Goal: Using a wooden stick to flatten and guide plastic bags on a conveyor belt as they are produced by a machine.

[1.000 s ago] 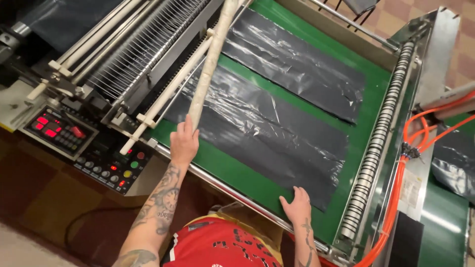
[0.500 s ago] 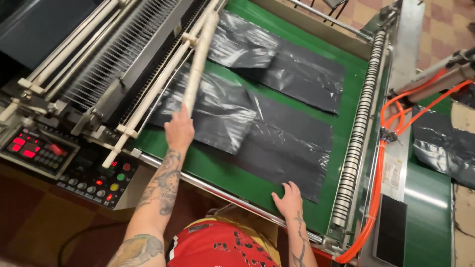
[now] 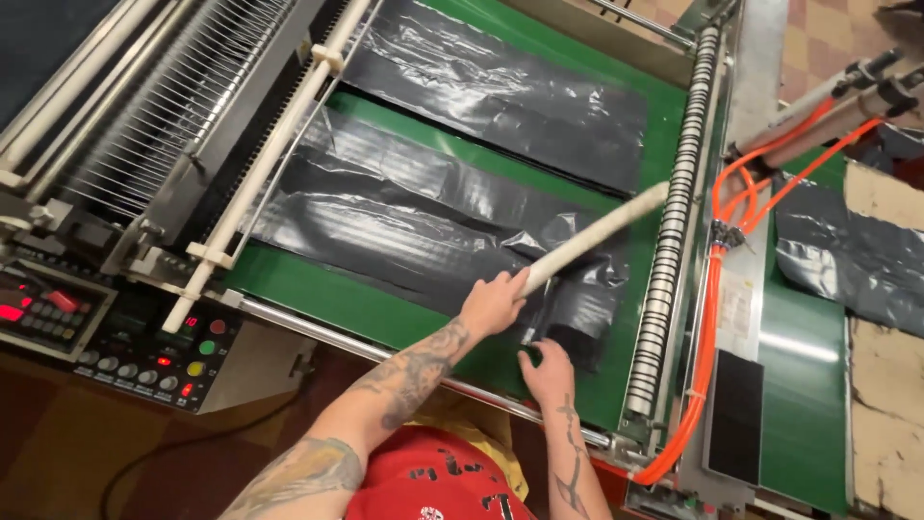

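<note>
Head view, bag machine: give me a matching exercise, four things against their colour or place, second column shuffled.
Things:
1. left hand
2. right hand
3. hoses
4. control panel

Descriptions:
A. orange, along the right side of the roller
B. grips the pale stick
C. lower left, with lit buttons
D. rests on the bunched black plastic sheet at the near edge of the green belt

Pairs: 1-B, 2-D, 3-A, 4-C

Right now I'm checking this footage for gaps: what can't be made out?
- Left hand wraps the white stick, hiding its near end (head view).
- Right hand covers the black plastic sheet edge; the grip is unclear.
- Control panel markings are too small.
- Orange hoses: lower ends hidden behind the frame.
</note>
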